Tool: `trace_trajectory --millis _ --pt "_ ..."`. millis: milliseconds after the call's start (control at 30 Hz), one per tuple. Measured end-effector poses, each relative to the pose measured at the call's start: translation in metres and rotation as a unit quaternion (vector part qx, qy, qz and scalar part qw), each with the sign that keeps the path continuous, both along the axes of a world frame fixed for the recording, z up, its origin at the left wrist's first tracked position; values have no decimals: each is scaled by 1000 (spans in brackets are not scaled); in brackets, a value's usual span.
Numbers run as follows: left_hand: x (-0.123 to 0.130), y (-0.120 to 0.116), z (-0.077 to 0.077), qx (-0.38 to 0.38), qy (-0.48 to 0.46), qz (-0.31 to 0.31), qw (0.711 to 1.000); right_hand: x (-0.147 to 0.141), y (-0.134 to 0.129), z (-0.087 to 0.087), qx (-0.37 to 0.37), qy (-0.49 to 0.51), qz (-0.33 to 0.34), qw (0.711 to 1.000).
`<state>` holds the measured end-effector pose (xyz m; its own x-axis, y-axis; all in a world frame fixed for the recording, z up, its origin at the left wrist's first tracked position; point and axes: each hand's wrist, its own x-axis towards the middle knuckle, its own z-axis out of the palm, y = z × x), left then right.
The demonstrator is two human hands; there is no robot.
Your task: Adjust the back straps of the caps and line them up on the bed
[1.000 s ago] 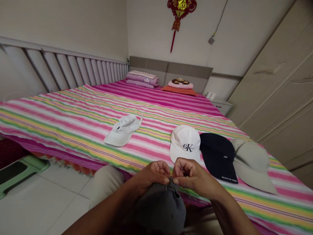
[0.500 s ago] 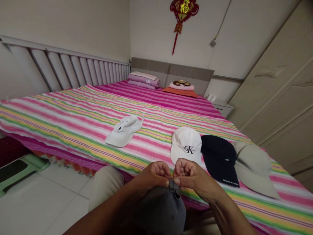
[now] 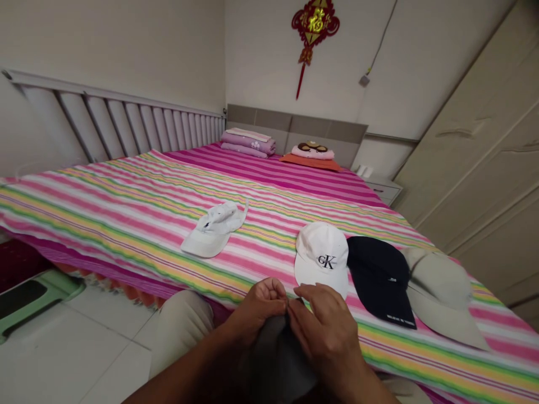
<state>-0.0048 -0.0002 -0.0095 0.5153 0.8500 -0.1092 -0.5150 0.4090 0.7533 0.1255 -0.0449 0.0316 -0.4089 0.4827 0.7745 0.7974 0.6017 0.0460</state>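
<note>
A dark grey cap [image 3: 275, 359] hangs over my lap, below the bed's near edge. My left hand [image 3: 261, 306] pinches the top edge of its strap side. Across the other side of that edge lies my right hand [image 3: 326, 325], fingers bent over the cap and its back turned to the camera, hiding most of the strap. On the striped sheet just beyond are a white cap with black letters [image 3: 322, 252], a dark navy cap [image 3: 381, 280] and a beige cap [image 3: 442, 286], side by side. A white cap with a small dark logo [image 3: 214, 227] lies apart to the left.
The bed's striped sheet [image 3: 138, 216] spreads ahead. Folded purple bedding [image 3: 248, 143] and a pink folded item [image 3: 311, 151] lie near the headboard [image 3: 332, 134]. A green stool [image 3: 46, 297] stands on the tiles at the left.
My right hand has turned over and moved down along the grey cap, now covering the strap that showed between both hands. The left hand keeps its pinch. The view has tilted slightly up.
</note>
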Motion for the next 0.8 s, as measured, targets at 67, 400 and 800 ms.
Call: trace_trajectory --millis 67,400,800 --pt "3 -1 0 -5 9 14 1000 -8 0 -3 8 30 29 999" --pt "-3 1 3 2 -24 -11 1000 -1 -5 9 -126 241 84 959" --pt "-19 7 16 45 -5 -75 996 16 13 -12 -618 494 158 590"
